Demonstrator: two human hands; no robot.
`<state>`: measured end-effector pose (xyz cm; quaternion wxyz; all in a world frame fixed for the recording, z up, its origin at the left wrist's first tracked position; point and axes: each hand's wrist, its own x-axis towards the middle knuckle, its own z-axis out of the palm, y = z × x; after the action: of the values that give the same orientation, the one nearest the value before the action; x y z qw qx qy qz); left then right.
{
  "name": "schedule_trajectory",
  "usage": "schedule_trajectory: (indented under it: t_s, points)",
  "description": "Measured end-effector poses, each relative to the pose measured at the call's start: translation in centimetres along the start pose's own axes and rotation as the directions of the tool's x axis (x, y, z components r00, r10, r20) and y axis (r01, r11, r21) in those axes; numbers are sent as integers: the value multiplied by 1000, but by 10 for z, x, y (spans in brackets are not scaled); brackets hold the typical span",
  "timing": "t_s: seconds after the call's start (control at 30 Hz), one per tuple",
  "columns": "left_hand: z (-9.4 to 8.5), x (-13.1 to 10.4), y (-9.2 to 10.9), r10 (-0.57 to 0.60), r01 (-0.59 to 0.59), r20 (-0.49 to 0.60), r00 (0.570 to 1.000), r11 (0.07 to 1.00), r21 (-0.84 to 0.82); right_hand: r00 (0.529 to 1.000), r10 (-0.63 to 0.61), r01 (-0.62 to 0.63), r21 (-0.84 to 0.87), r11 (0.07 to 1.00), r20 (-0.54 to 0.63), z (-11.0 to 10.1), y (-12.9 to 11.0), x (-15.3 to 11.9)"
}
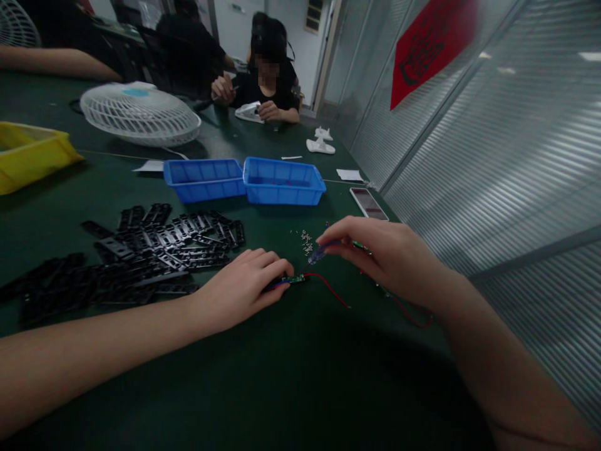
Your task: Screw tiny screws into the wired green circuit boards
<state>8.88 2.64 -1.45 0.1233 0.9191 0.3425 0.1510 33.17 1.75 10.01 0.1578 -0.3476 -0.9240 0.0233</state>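
My left hand point(248, 285) pinches the left end of a small green circuit board point(297, 279) low over the green table. From the board's right end a red wire point(328, 289) curves to the right. Between the thumb and fingers of my right hand point(385, 254) is a dark bluish tool point(317, 254), its lower end just above and right of the board. Small loose screws point(307, 242) lie on the table behind the tool. More green board parts and a red wire point(413, 321) show under and beside my right hand, partly hidden by it.
Many black plastic parts point(173, 241) are heaped at the left. Behind them stand two blue bins point(204, 181) point(284, 183). A phone point(369, 203) lies at the right edge. Farther back are a white fan point(141, 113), a yellow bin point(35, 156) and a person point(270, 81) holding a white part.
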Motion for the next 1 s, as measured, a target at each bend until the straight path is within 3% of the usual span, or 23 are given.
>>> schedule_trajectory:
  t_s: [0.17, 0.37, 0.53, 0.7, 0.77, 0.9, 1.0]
  points:
    - [0, 1, 0, 9, -9, -17, 1000, 1000, -7, 994, 48, -57, -89, 994, -99, 4, -1, 1]
    - [0, 0, 0, 0, 0, -25, 1000, 1000, -14, 987, 102, -139, -344, 929, -123, 17, -14, 2]
    - [1, 1, 0, 10, -10, -48, 999, 1000, -10, 970, 226, -243, -330, 912, -88, 28, -17, 3]
    - [0, 1, 0, 0, 0, -36, 999, 1000, 3, 998, 47, -51, -89, 995, -42, 29, -11, 4]
    - [-1, 1, 1, -8, 8, -16, 1000, 1000, 3, 997, 8, -9, -19, 1000, -77, 33, -8, 4]
    - [-2, 0, 2, -14, 14, 5, 1000, 1000, -7, 965, -134, 108, -124, 986, -225, 42, -3, 3]
    - [-1, 0, 1, -5, 5, -9, 1000, 1000, -9, 926, -276, 227, -208, 952, -256, 43, -2, 2]
